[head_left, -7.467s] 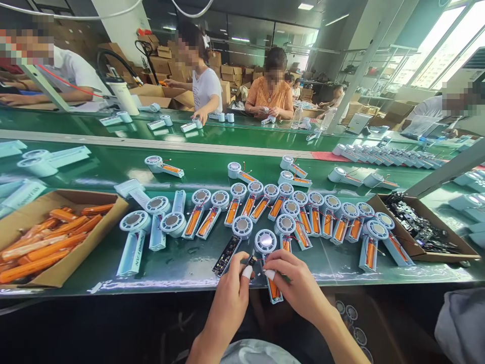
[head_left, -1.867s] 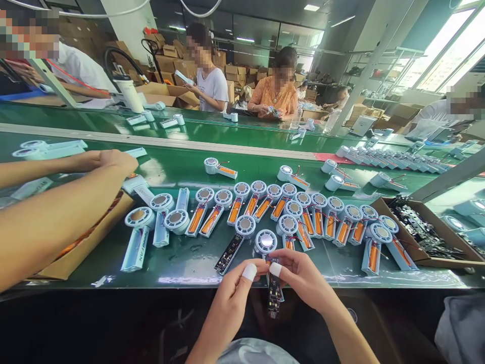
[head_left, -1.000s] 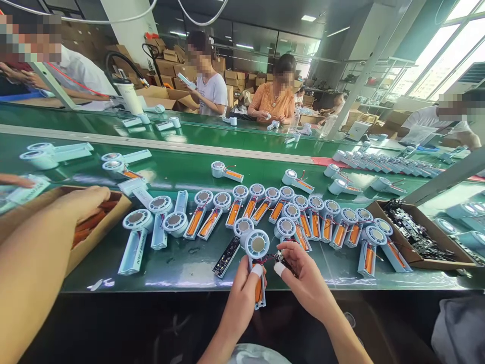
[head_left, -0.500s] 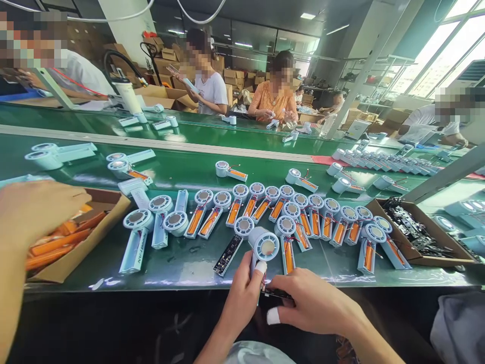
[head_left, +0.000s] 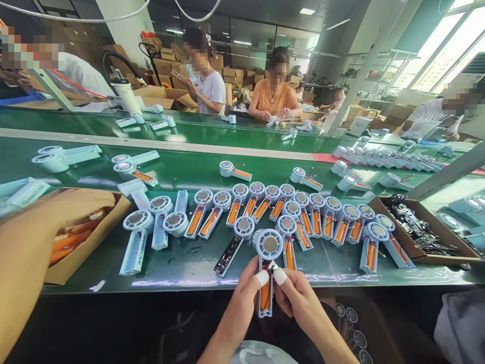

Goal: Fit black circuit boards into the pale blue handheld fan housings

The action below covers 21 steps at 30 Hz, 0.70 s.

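My left hand (head_left: 245, 292) is closed around the handle of a light blue handheld fan (head_left: 270, 245) with an orange battery inside. My right hand (head_left: 296, 293) pinches a dark circuit board (head_left: 273, 267), mostly hidden by the fingers, against the fan's handle just below its round head. Both thumbs, wrapped in white at the tips, meet there over thin wires. Beside the held fan lies a fan with a black circuit board (head_left: 228, 255) covering its handle. Several fans with bare orange batteries (head_left: 288, 253) lie behind and to the right.
On the left, a co-worker's arm (head_left: 22, 263) reaches into a cardboard box (head_left: 81, 253) of orange batteries. A box (head_left: 447, 260) of circuit boards stands on the right. More fans lie on the green conveyor (head_left: 182, 169). Several people sit or stand across the line.
The held fan has turned so its open handle faces me. My right hand has moved up beside my left thumb. The co-worker's hand has reached deeper into the battery box.
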Each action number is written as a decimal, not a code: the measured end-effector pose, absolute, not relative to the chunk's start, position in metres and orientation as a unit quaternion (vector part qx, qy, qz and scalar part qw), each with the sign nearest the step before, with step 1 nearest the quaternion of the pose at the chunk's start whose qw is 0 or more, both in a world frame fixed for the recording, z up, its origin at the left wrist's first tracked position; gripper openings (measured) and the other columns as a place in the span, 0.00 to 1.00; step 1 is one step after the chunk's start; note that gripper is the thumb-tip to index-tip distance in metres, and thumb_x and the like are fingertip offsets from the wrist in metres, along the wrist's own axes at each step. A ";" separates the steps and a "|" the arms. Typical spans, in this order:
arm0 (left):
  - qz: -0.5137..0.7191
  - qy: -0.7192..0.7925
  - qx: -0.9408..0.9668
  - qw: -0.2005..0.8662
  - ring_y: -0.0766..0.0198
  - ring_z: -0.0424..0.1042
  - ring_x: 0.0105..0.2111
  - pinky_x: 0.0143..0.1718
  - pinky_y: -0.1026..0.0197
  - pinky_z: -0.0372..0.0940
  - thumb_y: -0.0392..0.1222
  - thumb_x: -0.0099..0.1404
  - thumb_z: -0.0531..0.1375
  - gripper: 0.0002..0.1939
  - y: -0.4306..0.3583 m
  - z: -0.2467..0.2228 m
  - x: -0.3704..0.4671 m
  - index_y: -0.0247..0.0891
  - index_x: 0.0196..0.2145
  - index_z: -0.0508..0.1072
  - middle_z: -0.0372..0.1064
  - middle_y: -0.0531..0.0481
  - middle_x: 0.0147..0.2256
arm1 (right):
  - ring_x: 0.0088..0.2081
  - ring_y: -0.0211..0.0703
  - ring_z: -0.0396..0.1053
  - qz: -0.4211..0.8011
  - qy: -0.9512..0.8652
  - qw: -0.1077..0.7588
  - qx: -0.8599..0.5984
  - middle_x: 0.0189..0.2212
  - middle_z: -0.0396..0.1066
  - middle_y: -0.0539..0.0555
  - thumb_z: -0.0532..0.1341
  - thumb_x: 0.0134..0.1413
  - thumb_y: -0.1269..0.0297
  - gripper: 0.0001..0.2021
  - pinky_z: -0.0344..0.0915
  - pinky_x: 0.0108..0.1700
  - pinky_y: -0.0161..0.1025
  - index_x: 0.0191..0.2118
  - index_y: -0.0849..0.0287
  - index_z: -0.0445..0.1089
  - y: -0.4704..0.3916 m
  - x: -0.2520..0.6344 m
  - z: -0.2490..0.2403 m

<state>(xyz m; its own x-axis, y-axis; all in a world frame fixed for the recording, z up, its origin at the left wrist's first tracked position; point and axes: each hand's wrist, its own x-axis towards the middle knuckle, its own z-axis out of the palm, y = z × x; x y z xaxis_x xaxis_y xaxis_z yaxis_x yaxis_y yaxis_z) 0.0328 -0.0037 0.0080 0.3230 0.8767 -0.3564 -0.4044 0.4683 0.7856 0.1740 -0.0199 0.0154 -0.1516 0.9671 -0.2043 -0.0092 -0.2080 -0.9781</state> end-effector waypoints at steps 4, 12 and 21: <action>0.421 0.439 0.376 0.699 0.48 0.63 0.63 0.62 0.54 0.60 0.54 0.63 0.63 0.27 -0.003 0.015 0.034 0.43 0.58 0.72 0.72 0.46 0.58 | 0.15 0.29 0.47 0.579 -0.455 0.442 -0.512 0.12 0.52 0.43 0.55 0.59 0.33 0.31 0.45 0.19 0.31 0.21 0.56 0.57 -0.021 0.171 0.019; 0.413 0.547 0.394 0.612 0.50 0.57 0.67 0.65 0.54 0.56 0.56 0.65 0.59 0.25 -0.012 0.011 0.041 0.44 0.56 0.72 0.66 0.47 0.63 | 0.20 0.33 0.54 0.466 -0.459 0.480 -0.585 0.19 0.60 0.44 0.59 0.61 0.41 0.23 0.53 0.21 0.30 0.42 0.59 0.69 -0.040 0.160 0.025; 0.403 0.517 0.406 0.637 0.47 0.67 0.59 0.56 0.55 0.66 0.55 0.63 0.60 0.22 -0.004 0.026 0.042 0.44 0.51 0.76 0.74 0.45 0.54 | 0.46 0.48 0.76 0.303 -0.569 0.461 -0.609 0.51 0.76 0.60 0.56 0.68 0.57 0.20 0.74 0.45 0.37 0.61 0.56 0.67 -0.055 0.168 0.008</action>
<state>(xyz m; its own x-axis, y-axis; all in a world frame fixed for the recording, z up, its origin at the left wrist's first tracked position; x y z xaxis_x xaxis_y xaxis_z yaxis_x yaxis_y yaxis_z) 0.0423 -0.0040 0.0265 0.1403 0.9328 -0.3319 -0.0937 0.3463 0.9335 0.1681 -0.0549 0.0076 0.1681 0.9734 0.1557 0.4135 0.0738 -0.9075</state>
